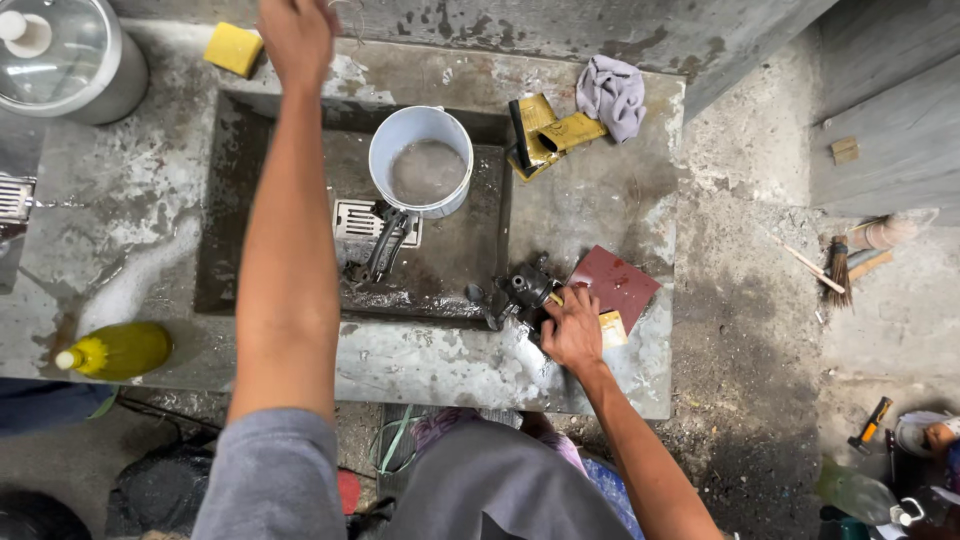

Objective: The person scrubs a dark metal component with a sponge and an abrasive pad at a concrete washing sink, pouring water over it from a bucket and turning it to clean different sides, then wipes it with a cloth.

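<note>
My left hand (296, 36) is stretched out to the far wall above the concrete sink (220, 200); its fingers run off the top edge, so their grip is hidden. My right hand (572, 326) rests on the sink's front right rim, fingers closed against a dark metal part (524, 288). A small yellow piece (612, 328) lies under that hand, beside a dark red tile (615, 283). In the basin stand a white bucket (421, 160) of cloudy water, another dark metal piece (386, 245) and a drain grate (357, 217).
A yellow sponge (233, 47) and a lidded steel pot (62, 55) sit at the back left. At front left lies a yellow bottle (115, 350). Yellow blocks (548, 135) and a grey rag (612, 94) are at the back right. On the floor, right, lie a broom (848, 255) and a hammer (870, 422).
</note>
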